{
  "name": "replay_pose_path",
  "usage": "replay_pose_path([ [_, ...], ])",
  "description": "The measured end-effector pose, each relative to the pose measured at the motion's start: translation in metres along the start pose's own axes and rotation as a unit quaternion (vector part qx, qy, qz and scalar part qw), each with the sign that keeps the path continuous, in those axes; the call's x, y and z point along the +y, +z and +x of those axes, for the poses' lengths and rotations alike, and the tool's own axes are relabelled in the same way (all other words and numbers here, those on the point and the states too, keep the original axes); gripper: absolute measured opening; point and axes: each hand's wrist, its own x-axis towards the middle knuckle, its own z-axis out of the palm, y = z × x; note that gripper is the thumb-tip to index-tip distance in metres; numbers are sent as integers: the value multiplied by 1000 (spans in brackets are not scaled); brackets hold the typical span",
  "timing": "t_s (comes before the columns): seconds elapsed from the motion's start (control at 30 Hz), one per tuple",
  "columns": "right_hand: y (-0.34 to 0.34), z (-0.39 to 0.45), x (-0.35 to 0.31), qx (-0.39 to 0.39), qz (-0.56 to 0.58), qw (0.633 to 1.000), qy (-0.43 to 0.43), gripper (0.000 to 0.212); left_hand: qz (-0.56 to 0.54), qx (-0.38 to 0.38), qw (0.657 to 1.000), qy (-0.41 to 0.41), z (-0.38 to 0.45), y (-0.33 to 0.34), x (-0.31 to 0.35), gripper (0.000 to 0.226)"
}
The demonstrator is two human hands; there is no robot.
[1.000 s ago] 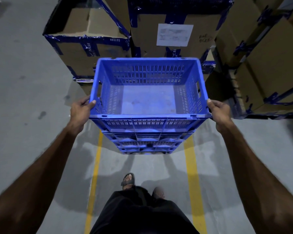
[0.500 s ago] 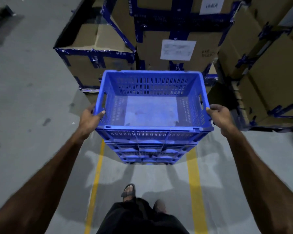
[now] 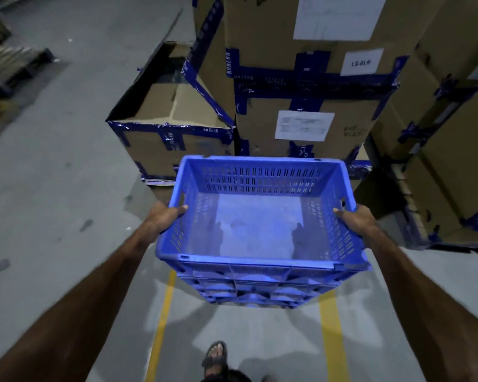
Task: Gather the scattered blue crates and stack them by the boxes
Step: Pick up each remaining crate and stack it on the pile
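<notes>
Plain grey concrete floor (image 3: 53, 188), kind of scuffed, with dark spots here and there. Two yellow painted lines (image 3: 332, 334) run along it toward the camera, marking out a lane. Lighting is pretty dim overall, with a cooler bluish-white patch falling on the floor down low and soft shadows spreading out from it. Over in the top left corner there's a wooden pallet (image 3: 9, 62) sitting on the floor, mostly in shadow, so you can't make out much detail. No walls or windows in view, just warehouse-type floor space, getting darker toward the far edges.
</notes>
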Motion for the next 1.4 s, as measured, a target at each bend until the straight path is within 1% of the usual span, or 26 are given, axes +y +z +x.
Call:
replay_pose_path([
  [0.07, 0, -2, -3, 12, -6, 1000, -8, 42, 6, 9, 1000, -18, 11, 6, -2, 50],
  [0.1, 1, -2, -2, 17, -10, 1000, -17, 40, 18, 17, 999, -22, 8, 10, 0, 50],
  [0.17, 2, -2, 0, 23, -21, 999, -28, 37, 41, 38, 998, -16, 5, 15, 2, 42],
  [0.27, 4, -1, 4, 32, -47, 998, -26, 43, 48, 63, 997, -13, 9, 19, -3, 34],
  [0.37, 6, 3, 9, 41, -59, 997, -23, 49, 64, 61, 996, -22, 17, 20, -6, 35],
  [0.43, 9, 7, 14, 41, -69, 997, -24, 53, 75, 62, 995, -12, 23, 21, -12, 36],
  [0.57, 11, 15, 20, 29, -81, 996, -25, 39, 86, 57, 995, 4, 30, 22, -19, 35],
  [0.63, 10, 15, 20, 28, -84, 996, -24, 37, 93, 55, 994, 4, 27, 21, -18, 36],
  [0.83, 12, 17, 22, 34, -86, 995, -27, 45, 113, 66, 991, -3, 20, 24, -10, 31],
  [1.0, 10, 10, 19, 42, -82, 996, -15, 58, 117, 69, 991, 5, 17, 21, -10, 34],
  [1.1, 12, 11, 17, 50, -98, 994, -13, 60, 125, 66, 990, 1, 21, 23, -11, 32],
  [1.13, 13, 10, 14, 55, -107, 993, -8, 60, 118, 65, 991, -3, 20, 24, -10, 33],
  [1.2, 11, 5, 11, 68, -118, 991, 3, 61, 99, 69, 993, 3, 14, 24, -7, 45],
  [1.27, 9, -3, 7, 69, -119, 991, 2, 61, 105, 72, 992, 2, 8, 23, -4, 54],
  [1.33, 6, -9, 1, 67, -120, 990, 1, 63, 131, 80, 988, -2, 6, 22, -2, 50],
  [1.4, 3, -16, -3, 75, -123, 990, 4, 64, 147, 86, 985, 16, 6, 21, -1, 41],
])
